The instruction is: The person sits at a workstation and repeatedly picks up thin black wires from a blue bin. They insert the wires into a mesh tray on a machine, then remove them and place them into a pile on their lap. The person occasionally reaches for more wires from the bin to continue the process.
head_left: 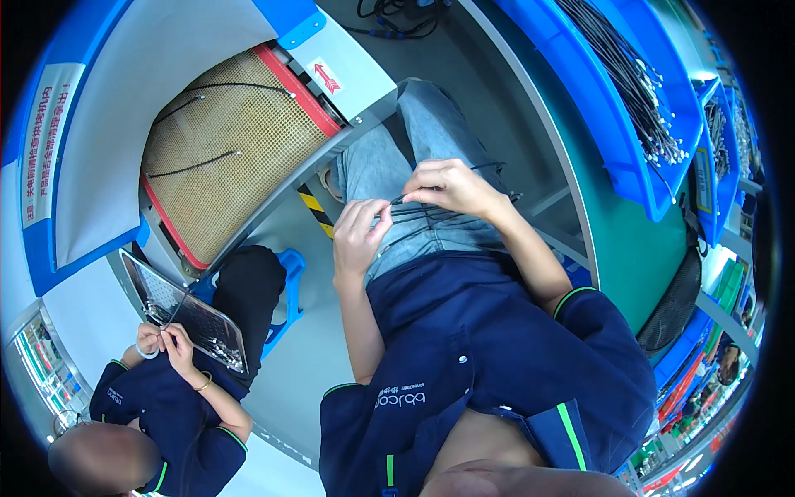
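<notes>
Grey floor point(286, 402), denim lap point(480, 238), thin black cables point(431, 217) lying crosswise

Free gap left of left hand point(360, 232) — conveyor point(248, 157) (red-edged) blocks farther left.

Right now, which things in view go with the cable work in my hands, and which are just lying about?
Seems in use:
- black cable, between your left hand and right hand
- cables across your lap
- probably the cables in the blue bin

Apparently just around:
- tangled black cord
- black-and-yellow floor strip
- dark mesh object
</notes>
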`<state>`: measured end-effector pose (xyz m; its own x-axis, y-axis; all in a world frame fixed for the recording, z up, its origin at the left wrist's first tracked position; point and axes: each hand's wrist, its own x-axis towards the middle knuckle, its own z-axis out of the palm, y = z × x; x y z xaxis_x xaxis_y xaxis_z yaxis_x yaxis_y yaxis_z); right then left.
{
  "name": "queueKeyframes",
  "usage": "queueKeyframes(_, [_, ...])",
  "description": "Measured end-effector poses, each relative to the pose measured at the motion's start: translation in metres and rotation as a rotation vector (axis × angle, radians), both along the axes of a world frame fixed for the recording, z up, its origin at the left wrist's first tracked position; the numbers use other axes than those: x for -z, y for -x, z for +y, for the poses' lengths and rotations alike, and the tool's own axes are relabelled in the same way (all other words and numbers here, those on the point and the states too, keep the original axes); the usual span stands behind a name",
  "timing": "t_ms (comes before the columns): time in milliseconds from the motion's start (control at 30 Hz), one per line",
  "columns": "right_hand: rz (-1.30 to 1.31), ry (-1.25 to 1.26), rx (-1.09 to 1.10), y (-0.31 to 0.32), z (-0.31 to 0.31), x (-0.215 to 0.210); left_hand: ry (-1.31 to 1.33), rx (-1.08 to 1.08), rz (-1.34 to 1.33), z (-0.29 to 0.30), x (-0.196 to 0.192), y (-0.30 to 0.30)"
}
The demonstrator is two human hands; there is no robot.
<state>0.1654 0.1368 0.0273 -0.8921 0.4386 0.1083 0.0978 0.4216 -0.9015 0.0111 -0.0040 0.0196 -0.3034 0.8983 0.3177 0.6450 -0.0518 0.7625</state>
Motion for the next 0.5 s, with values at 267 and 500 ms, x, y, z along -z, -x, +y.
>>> queueKeyframes(267, [-0.084, 0.073, -0.007, 0.004, -0.002, -0.005, -0.014, -0.002, 0.055, -0.001, 0.005, 0.008])
queueKeyframes(500, [-0.165, -0.062, 0.127, -0.023, 0.024, -0.010, 0.173, -0.175, -0.118, -0.014, 0.012, 0.025])
